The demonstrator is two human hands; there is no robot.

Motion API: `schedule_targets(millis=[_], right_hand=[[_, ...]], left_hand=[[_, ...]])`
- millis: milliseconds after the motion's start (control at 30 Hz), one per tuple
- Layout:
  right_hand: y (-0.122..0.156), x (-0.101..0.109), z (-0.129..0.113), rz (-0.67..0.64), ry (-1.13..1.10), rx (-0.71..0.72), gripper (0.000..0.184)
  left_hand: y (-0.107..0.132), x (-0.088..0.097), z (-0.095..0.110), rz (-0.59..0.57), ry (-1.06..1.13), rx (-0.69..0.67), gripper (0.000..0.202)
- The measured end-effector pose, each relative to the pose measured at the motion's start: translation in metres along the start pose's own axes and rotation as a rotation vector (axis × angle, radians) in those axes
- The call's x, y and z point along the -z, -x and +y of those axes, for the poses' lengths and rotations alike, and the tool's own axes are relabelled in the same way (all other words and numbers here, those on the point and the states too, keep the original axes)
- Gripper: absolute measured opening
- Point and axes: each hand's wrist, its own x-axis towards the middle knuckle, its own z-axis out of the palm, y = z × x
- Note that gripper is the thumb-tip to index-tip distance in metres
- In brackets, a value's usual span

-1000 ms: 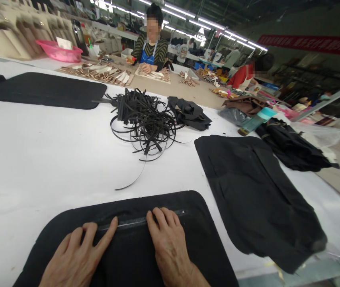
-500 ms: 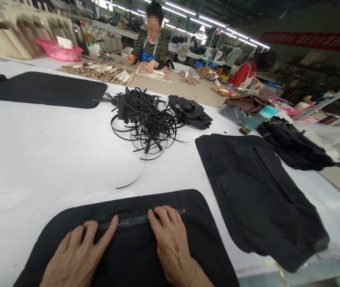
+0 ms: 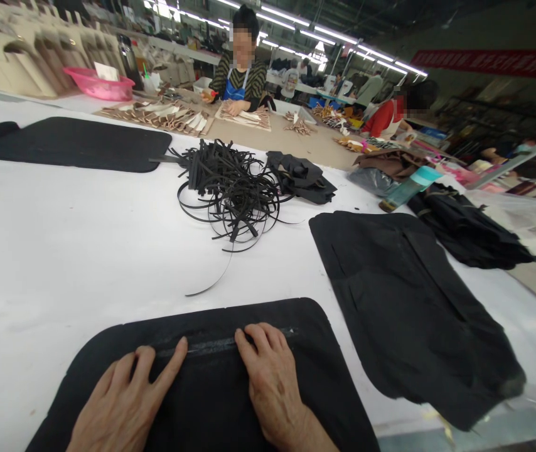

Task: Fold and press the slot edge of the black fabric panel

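A black panel (image 3: 206,402) with rounded corners lies flat in front of me. Across its upper part runs a narrow slit-like line (image 3: 211,345) with a whitish, shiny smear along it. My left hand (image 3: 120,392) rests on the panel, fingers apart, its outstretched index fingertip touching the left part of that line. Farther right, my right hand (image 3: 270,376) presses its bent fingertips on the same line, the thumb a little apart from them. Neither hand shows anything lifted between its fingers. The panel's near edge lies outside the view.
Beyond the panel sits a tangled heap of black strips (image 3: 235,188), with folded black pieces (image 3: 300,176) beside it. More black panels lie right (image 3: 404,301) and far left (image 3: 80,144). A bottle (image 3: 409,188) lies by black cloth (image 3: 470,226). Co-workers (image 3: 240,69) work across the table.
Both hands stay almost still on the panel. The whole view has shifted very slightly, and the whitish line between the fingers looks a little wider.
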Motion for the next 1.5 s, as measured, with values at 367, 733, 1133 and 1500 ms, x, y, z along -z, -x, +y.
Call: schedule_targets(millis=[367, 733, 1133, 1500], right_hand=[[0.002, -0.004, 0.002, -0.007, -0.002, 0.006, 0.044], [0.000, -0.002, 0.002, 0.032, 0.072, 0.058, 0.048], [-0.001, -0.002, 0.000, 0.064, 0.124, 0.087, 0.048], [0.000, -0.006, 0.005, 0.076, 0.091, 0.056, 0.048]], left_hand=[[0.006, -0.011, 0.002, -0.059, 0.147, 0.128, 0.059], [0.020, -0.030, -0.021, 0.272, 0.305, 0.081, 0.044], [-0.031, -0.009, 0.032, 0.138, 0.370, -0.055, 0.062], [-0.043, -0.013, 0.037, 0.178, 0.318, -0.044, 0.058]])
